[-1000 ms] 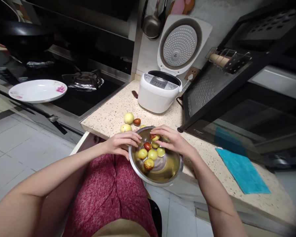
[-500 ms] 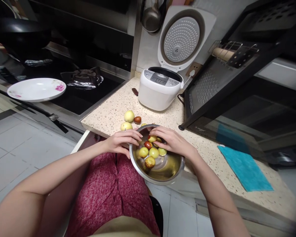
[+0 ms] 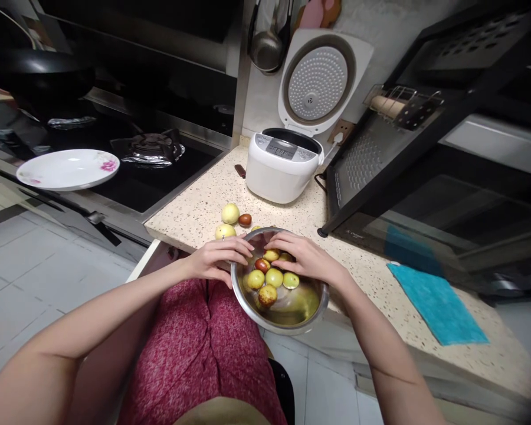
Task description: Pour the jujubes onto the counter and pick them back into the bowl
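Note:
A steel bowl [image 3: 243, 304] is tilted toward me at the counter's front edge, with several green and red-brown jujubes [image 3: 274, 277] inside. My left hand [image 3: 216, 258] grips the bowl's left rim, a ring on one finger. Inside the bowl, my right hand [image 3: 305, 255] has its thumb and fingers around a yellowish-brown jujube [image 3: 272, 255] near the far wall; another beside it is half hidden by the fingers. Just behind the bowl, two pale green jujubes [image 3: 230, 213] and a red-brown jujube [image 3: 245, 220] lie on the counter, another peeking out by the rim.
An open white rice cooker [image 3: 278, 174] stands at the back of the speckled counter [image 3: 194, 206]. Right of it is a black oven [image 3: 425, 195], with a turquoise cloth [image 3: 440, 307] in front. A flowered plate [image 3: 66, 168] and a wok [image 3: 35, 65] sit on the stove at left.
The view has tilted slightly, so everything sits a little lower. Both hands stay on and in the bowl; my right fingers have shifted slightly over the jujubes at the far wall.

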`<state>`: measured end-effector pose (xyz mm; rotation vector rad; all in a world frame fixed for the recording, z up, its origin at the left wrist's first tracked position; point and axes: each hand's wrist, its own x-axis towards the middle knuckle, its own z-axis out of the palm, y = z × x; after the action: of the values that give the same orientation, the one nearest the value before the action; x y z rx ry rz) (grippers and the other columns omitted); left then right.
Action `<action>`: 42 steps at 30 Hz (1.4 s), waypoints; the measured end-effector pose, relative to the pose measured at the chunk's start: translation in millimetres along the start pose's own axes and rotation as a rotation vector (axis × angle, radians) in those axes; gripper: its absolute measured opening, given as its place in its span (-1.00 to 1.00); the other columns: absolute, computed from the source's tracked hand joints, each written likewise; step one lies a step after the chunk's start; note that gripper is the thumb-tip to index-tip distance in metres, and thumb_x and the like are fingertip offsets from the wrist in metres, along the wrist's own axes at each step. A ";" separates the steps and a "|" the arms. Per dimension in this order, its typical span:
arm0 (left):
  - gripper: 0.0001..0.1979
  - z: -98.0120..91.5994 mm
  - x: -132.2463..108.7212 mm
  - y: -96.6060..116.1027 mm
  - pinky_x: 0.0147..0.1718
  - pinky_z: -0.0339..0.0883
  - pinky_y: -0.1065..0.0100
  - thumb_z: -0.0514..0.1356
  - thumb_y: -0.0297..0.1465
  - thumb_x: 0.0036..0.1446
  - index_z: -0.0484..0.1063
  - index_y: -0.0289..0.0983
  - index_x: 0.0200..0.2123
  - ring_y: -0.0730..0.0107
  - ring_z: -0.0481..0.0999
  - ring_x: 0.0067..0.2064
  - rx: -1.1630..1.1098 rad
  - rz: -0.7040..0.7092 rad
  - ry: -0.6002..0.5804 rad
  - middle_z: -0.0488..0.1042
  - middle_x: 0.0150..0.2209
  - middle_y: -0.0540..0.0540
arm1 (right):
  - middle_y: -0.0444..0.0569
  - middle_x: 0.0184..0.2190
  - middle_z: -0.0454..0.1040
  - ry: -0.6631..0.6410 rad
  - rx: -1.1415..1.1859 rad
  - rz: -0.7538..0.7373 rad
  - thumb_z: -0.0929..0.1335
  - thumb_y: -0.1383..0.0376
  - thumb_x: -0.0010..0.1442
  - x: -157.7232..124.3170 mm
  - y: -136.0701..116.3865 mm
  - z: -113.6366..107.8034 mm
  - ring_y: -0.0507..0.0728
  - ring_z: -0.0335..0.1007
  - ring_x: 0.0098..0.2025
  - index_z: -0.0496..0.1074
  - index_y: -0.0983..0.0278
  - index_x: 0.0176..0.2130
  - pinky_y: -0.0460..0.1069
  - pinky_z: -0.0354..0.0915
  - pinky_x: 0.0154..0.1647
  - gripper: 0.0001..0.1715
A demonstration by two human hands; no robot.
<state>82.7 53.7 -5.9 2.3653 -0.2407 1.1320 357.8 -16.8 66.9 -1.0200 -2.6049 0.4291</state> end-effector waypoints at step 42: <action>-0.63 0.0 0.3 1.4 0.18 0.44 -0.06 0.32 -0.22 0.23 0.51 -0.36 -0.03 0.08 0.54 0.12 -0.025 -0.015 -0.017 0.58 -0.07 -0.33 | 0.05 -0.11 0.54 0.377 0.120 0.110 0.45 0.17 0.25 32.7 9.5 -22.5 0.20 0.49 -0.07 0.48 0.22 -0.03 0.09 0.45 -0.03 -0.69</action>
<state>82.4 52.5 -5.1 2.3515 -0.2414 1.0958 349.5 16.2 89.4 -1.0879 -2.1730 0.3721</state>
